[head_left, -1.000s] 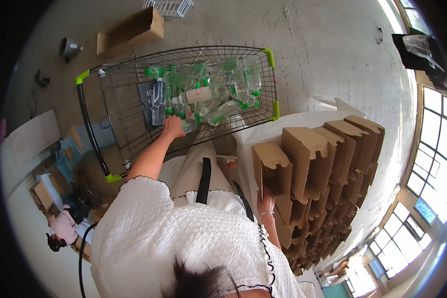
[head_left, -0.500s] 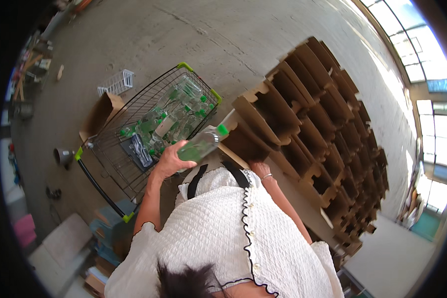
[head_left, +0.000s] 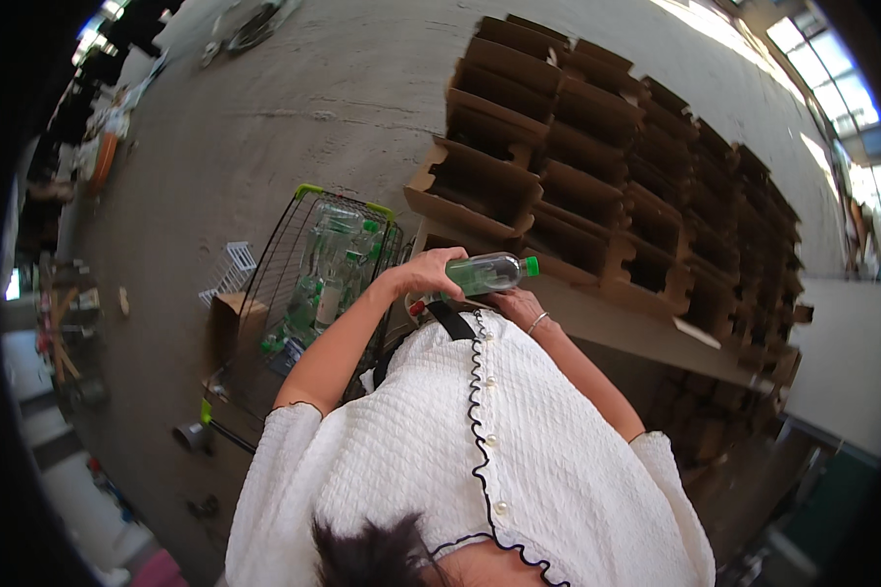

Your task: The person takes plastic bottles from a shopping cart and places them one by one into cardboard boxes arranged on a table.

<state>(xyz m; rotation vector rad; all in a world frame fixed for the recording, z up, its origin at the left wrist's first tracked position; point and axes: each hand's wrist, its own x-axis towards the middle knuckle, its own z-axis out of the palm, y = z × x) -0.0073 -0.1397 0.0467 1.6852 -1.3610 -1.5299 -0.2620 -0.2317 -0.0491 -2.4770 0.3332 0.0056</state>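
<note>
My left hand (head_left: 431,273) is wrapped round the body of a clear plastic bottle (head_left: 487,275) with a green cap. The bottle lies nearly level in front of my waist, its cap pointing right. Just below it, close to its cap end, is my right hand (head_left: 515,305), with a bracelet at the wrist. The right fingers are mostly hidden behind the bottle, so whether they touch it cannot be told. Beyond both hands stands the nearest open cardboard box (head_left: 475,217) of a tabletop group.
Several rows of open brown boxes (head_left: 646,161) fill the table (head_left: 597,311) ahead and right. At my left stands a wire cart (head_left: 308,189) with green corners, holding several clear bottles (head_left: 335,235). Beside it are a white wire basket (head_left: 229,271) and a cardboard box (head_left: 237,323) on the floor.
My left hand has carried the bottle from beside the cart rightward, close to my right hand. The bottle has tipped from slanting to nearly level. My view has turned toward the boxes.
</note>
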